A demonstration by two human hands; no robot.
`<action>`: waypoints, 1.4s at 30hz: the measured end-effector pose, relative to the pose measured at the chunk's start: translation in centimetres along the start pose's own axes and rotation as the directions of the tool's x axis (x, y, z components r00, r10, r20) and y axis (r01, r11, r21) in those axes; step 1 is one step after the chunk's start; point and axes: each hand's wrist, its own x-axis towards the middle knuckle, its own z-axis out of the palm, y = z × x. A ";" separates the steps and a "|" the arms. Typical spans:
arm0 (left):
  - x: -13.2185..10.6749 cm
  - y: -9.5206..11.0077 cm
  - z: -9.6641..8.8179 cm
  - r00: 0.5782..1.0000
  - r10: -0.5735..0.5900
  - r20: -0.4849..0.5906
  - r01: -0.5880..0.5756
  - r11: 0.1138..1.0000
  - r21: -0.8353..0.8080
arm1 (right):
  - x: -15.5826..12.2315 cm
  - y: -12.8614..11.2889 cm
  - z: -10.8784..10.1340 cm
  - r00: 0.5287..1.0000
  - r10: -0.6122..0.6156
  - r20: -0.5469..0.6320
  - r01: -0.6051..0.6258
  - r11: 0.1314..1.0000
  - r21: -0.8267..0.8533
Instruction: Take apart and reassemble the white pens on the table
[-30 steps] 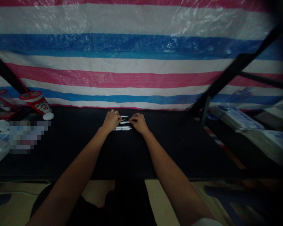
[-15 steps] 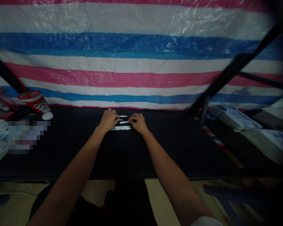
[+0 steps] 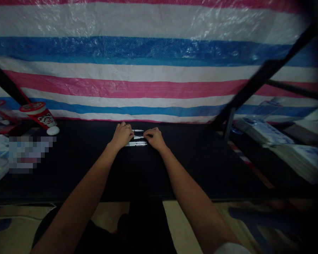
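Over the black tabletop [image 3: 201, 158], my left hand [image 3: 123, 134] is closed, its thumb and fingertips pinching one end of a slim white pen piece. My right hand [image 3: 153, 137] pinches the other end of a white pen part [image 3: 138, 137]. The two pieces meet, or nearly meet, in the small gap between my hands; whether they are joined is too small to tell. Beyond this lies a white pen [image 3: 138, 131], partly hidden by my left hand. Nearer to me, a couple of white and silver pens [image 3: 137, 143] lie side by side, their left ends near my left wrist.
A red cup with a straw [image 3: 42, 114] and a white egg-like object [image 3: 53, 131] stand at the left. Stacked packets [image 3: 265, 130] lie at the right, past a black metal frame [image 3: 233, 102]. A striped plastic sheet [image 3: 148, 88] hangs behind the table.
The white part in my right hand has come left to the tip of the piece in my left hand, closing the gap between them. The lying pens stay put.
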 end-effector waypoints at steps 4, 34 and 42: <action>0.0 0.0 0.1 1.000 -0.004 -0.015 0.004 1.000 0.001 | 0.0 -0.1 0.0 1.000 0.008 0.004 -0.008 1.000 0.005; -0.3 -1.6 1.7 0.934 -0.335 -0.124 0.250 0.861 -0.442 | 0.1 -0.1 0.0 0.999 -0.038 0.019 0.039 0.999 -0.023; -0.4 -1.7 1.2 0.873 -0.489 -0.005 0.248 0.451 -0.857 | 0.1 0.1 -0.1 0.999 -0.040 0.001 0.040 0.999 -0.015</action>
